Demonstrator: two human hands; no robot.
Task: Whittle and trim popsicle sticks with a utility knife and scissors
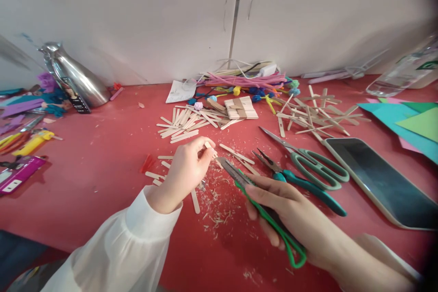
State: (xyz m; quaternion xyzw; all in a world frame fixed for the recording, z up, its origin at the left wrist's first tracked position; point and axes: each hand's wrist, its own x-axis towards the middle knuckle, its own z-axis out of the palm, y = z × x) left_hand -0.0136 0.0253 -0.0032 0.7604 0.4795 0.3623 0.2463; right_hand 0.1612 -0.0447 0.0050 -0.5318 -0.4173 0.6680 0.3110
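Observation:
My left hand pinches a short wooden craft stick just above the red table. My right hand is wrapped round a green-handled cutter, and its blade tip meets the stick's end. Wood shavings lie scattered under both hands. Loose flat sticks lie beyond my left hand, and one stick rests by my left wrist.
Green scissors and teal pliers lie right of the cutter, beside a dark tablet. Thin sticks, pipe cleaners, coloured paper, a plastic bottle and a steel flask stand around; tools lie left.

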